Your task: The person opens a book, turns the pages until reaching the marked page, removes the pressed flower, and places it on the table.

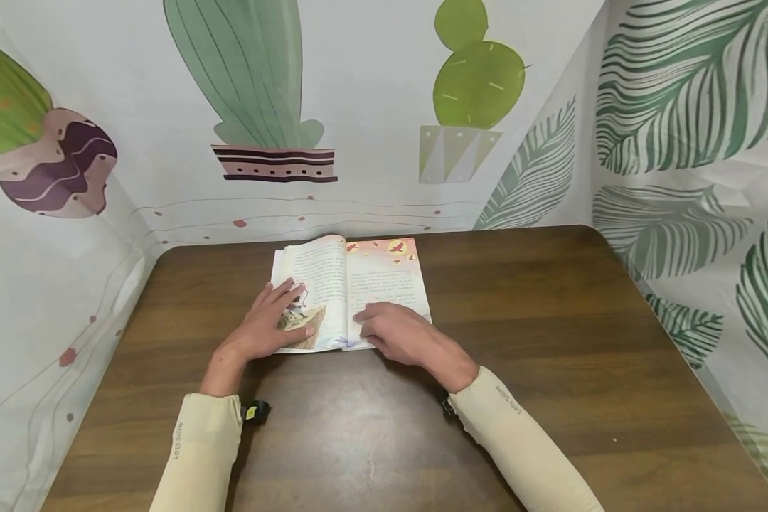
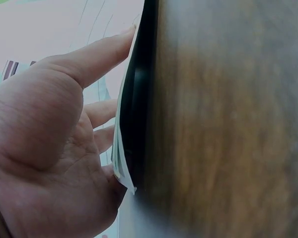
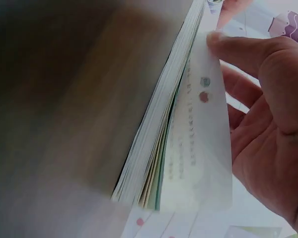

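An open book (image 1: pixel 384 284) lies near the far edge of the table, with printed text on both pages and red birds along the top of the right page. My left hand (image 1: pixel 262 323) rests with spread fingers on the left page, partly over its cliff picture, its thumb near the bottom edge. My right hand (image 1: pixel 400 333) lies over the lower right page, its fingers bent slightly and directed left towards the fold. In the right wrist view its thumb (image 3: pixel 238 52) touches the page above the thick page block (image 3: pixel 156 119); the other fingers are partly hidden behind the page.
The brown wooden table (image 1: pixel 537 341) extends to both sides of the book and in front of it. Behind it is a wall (image 1: pixel 377 107) printed with cacti, and leaf prints cover the right side. Black wrist straps (image 1: pixel 254 412) show by the cream sleeves (image 1: pixel 512 434).
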Tool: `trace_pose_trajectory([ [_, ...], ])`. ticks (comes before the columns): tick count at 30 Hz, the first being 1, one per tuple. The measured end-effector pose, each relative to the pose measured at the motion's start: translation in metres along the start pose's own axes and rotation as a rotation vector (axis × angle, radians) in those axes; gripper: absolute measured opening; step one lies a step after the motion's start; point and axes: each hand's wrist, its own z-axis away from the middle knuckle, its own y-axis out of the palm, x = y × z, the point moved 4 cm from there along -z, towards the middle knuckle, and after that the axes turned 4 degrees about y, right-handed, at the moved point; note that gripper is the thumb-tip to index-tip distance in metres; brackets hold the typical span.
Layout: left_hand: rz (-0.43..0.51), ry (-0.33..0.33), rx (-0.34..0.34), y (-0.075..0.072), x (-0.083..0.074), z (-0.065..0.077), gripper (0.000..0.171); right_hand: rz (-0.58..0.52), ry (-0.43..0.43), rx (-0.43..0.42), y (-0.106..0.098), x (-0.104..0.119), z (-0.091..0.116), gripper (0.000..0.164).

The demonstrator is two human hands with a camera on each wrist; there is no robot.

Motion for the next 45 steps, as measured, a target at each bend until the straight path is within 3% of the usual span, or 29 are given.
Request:
trace_pose_trajectory([
  [4,0.003,-0.003,-0.001,0.0,0.0,0.0,0.09,-0.001,0.035,-0.037,-0.003,-0.008,0.011,0.024],
  [11,0.007,-0.001,-0.005,0.002,0.001,0.001,0.091,-0.062,0.197,-0.072,-0.01,-0.036,0.038,0.011],
  [15,0.018,0.009,-0.017,0.003,0.004,0.002,0.093,-0.103,0.284,-0.133,-0.015,-0.049,0.051,0.008],
  [17,0.023,0.016,-0.026,0.003,0.005,0.002,0.093,-0.119,0.368,-0.185,-0.017,-0.056,0.055,0.009],
  [21,0.025,0.027,-0.035,0.002,0.007,0.003,0.094,-0.202,0.616,-0.299,-0.018,-0.069,0.06,0.032],
  [25,0.022,0.011,-0.029,0.004,0.011,0.002,0.096,-0.417,0.767,-0.351,-0.012,-0.074,0.06,0.033],
  [28,0.021,-0.002,-0.024,0.006,0.014,0.001,0.096,-0.695,0.75,-0.35,-0.003,-0.07,0.054,0.035],
  [32,0.022,0.008,-0.025,0.007,0.016,-0.002,0.096,-1.084,0.632,-0.343,0.008,-0.057,0.041,0.042],
  [35,0.025,0.015,-0.032,0.006,0.015,-0.003,0.096,-1.229,0.54,-0.321,0.014,-0.045,0.03,0.044],
  [37,0.027,0.02,-0.035,0.005,0.013,-0.003,0.094,-1.24,0.507,-0.297,0.016,-0.038,0.023,0.044],
  [40,0.044,0.036,-0.06,0.003,0.01,-0.003,0.08,-1.17,0.534,-0.268,0.021,-0.03,0.015,0.043],
  [43,0.114,0.031,-0.096,-0.001,0.006,-0.004,0.066,-1.106,0.572,-0.24,0.025,-0.024,0.01,0.043],
  [45,0.187,0.013,-0.118,-0.004,0.005,-0.004,0.068,-1.087,0.579,-0.226,0.027,-0.02,0.007,0.045],
])
